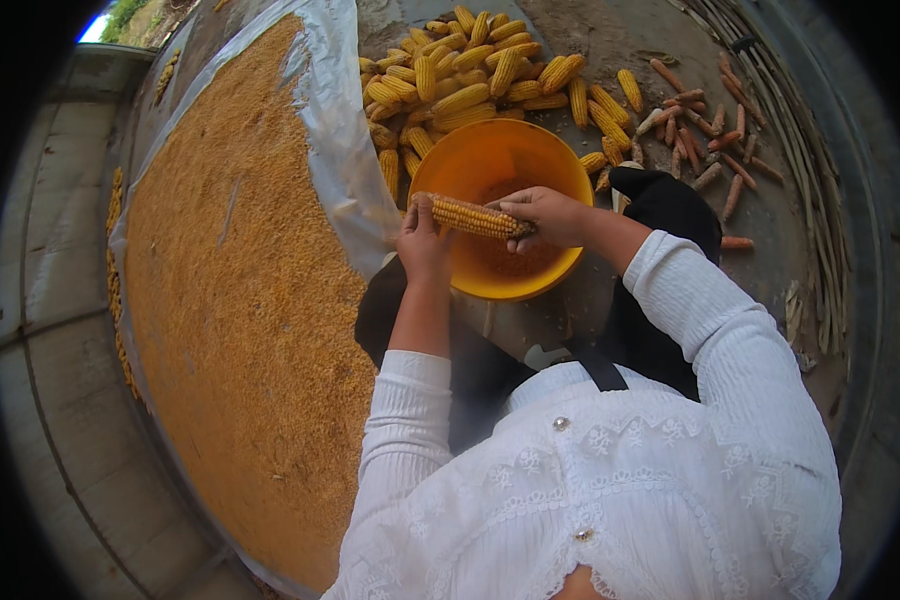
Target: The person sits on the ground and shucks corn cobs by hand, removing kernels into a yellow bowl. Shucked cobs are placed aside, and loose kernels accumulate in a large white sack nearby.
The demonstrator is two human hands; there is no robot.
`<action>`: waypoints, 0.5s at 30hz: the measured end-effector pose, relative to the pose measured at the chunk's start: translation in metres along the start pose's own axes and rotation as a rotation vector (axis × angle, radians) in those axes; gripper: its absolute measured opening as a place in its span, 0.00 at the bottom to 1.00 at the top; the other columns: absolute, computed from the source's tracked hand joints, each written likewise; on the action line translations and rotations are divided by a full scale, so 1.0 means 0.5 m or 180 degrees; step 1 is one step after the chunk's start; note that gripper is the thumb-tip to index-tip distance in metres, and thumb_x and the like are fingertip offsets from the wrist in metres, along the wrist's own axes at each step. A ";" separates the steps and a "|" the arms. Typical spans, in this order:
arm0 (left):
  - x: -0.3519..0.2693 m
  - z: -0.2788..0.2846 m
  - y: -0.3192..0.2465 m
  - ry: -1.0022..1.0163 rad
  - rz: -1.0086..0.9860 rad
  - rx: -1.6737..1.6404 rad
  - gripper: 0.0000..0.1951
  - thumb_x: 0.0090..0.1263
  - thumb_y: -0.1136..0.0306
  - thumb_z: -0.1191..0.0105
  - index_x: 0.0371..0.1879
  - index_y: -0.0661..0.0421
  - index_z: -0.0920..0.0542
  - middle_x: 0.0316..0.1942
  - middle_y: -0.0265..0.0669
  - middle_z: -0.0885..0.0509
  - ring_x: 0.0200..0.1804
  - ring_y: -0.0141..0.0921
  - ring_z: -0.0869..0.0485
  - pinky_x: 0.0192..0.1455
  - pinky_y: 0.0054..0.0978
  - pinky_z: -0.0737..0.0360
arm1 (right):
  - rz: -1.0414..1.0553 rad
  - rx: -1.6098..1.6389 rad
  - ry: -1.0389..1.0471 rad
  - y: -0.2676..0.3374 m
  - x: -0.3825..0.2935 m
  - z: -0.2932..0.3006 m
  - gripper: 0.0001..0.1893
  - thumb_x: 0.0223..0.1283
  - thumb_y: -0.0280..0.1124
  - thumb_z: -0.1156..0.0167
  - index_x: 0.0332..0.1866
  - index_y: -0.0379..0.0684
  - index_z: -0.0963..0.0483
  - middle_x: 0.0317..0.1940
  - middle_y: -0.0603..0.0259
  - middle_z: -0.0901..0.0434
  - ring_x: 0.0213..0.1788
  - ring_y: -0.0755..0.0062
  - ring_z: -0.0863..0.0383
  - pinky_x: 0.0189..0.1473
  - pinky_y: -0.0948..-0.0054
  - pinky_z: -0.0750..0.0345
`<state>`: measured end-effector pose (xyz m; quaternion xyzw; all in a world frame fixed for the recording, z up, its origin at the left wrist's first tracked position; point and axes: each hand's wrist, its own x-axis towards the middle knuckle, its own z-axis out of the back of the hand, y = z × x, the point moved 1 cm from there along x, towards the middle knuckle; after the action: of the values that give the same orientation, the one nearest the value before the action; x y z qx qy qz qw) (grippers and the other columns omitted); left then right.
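Observation:
A dried corn cob (471, 217) with rows of yellow kernels is held level over a round yellow plastic basin (500, 133). My left hand (424, 244) grips its left end, thumb and fingers near the tip. Around the other end, which looks darker, my right hand (541, 216) is closed. The basin sits between my knees. Reddish-brown matter lies in its bottom, partly hidden by the cob and my hands. Just beyond the rim rises a heap of unshelled yellow corn cobs (457, 75).
Shelled corn kernels (247, 322) cover a whitish plastic sheet (337, 150) on the left. Bare reddish cobs (694, 131) lie scattered on the floor to the right, beside a bundle of long dry stalks (795, 127). A block wall (67, 300) stands at far left.

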<state>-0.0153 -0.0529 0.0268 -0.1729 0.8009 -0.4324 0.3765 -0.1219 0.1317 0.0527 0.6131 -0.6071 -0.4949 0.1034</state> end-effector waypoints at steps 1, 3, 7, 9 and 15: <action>0.000 -0.002 0.000 -0.0013 0.0023 0.0028 0.23 0.72 0.56 0.43 0.59 0.59 0.26 0.50 0.36 0.21 0.54 0.33 0.21 0.45 0.35 0.16 | -0.0107 -0.0124 -0.0149 -0.002 0.002 -0.001 0.23 0.76 0.42 0.55 0.65 0.35 0.33 0.44 0.59 0.23 0.38 0.73 0.17 0.41 0.76 0.15; -0.005 -0.004 0.001 -0.0025 0.0036 0.0019 0.23 0.72 0.56 0.43 0.58 0.59 0.26 0.50 0.36 0.21 0.54 0.33 0.21 0.45 0.35 0.15 | -0.0126 0.0017 -0.0043 -0.002 0.002 0.003 0.24 0.75 0.43 0.54 0.64 0.35 0.32 0.44 0.59 0.23 0.37 0.74 0.18 0.40 0.77 0.16; -0.008 -0.009 -0.007 -0.0054 0.0015 0.0008 0.23 0.71 0.57 0.42 0.57 0.59 0.26 0.50 0.36 0.21 0.54 0.32 0.21 0.45 0.36 0.15 | 0.0056 -0.0880 -0.0080 -0.005 0.008 -0.005 0.24 0.75 0.46 0.54 0.60 0.35 0.28 0.43 0.61 0.23 0.33 0.76 0.19 0.37 0.77 0.17; -0.010 -0.012 -0.007 -0.0056 0.0027 0.0033 0.21 0.72 0.57 0.43 0.55 0.58 0.26 0.48 0.35 0.21 0.52 0.32 0.20 0.45 0.36 0.15 | 0.0032 -0.0834 -0.0122 -0.005 0.008 -0.005 0.24 0.75 0.47 0.54 0.58 0.35 0.27 0.42 0.61 0.23 0.33 0.76 0.19 0.37 0.77 0.17; -0.004 -0.008 -0.008 -0.0058 0.0007 0.0039 0.18 0.72 0.56 0.44 0.51 0.57 0.24 0.45 0.35 0.20 0.49 0.33 0.18 0.46 0.36 0.14 | -0.0072 -0.0383 0.0018 -0.002 0.007 0.005 0.24 0.75 0.46 0.54 0.60 0.35 0.28 0.41 0.61 0.23 0.34 0.77 0.19 0.38 0.77 0.17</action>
<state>-0.0174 -0.0516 0.0322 -0.1737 0.7949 -0.4353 0.3853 -0.1235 0.1303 0.0491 0.6139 -0.5690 -0.5299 0.1362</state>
